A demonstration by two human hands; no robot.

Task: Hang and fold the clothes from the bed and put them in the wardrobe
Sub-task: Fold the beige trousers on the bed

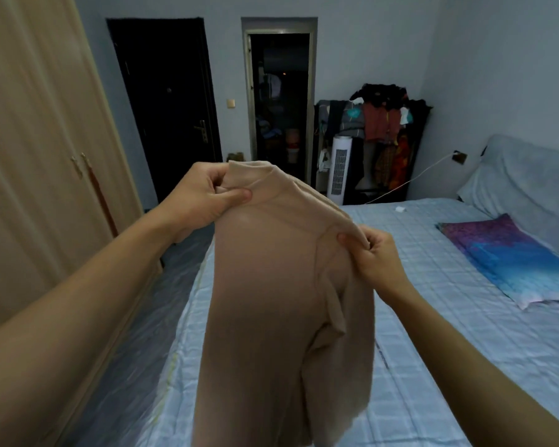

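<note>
Garment: a beige knit top (271, 285) hangs in the air above the near left corner of the bed (433, 285), held up at its upper edge by both hands, its body drooping toward the bottom of the view.
Left hand: the left hand (204, 195) pinches the top's collar end, thumb pressed over the fabric against curled fingers, higher than the other hand.
Right hand: the right hand (378, 256) pinches the shoulder seam, fingers curled round a fold of cloth.
Bed: covered in a pale blue checked sheet, with a purple and blue pillow (510, 262) toward its headboard side.
Wardrobe: light wooden wardrobe (39, 156) to the left of the bed, its doors closed.
Beyond the bed: a white tower fan (339, 171) and a rack piled with clothes (381, 124) stand past the bed's far end, beside an open doorway (279, 101).
</note>
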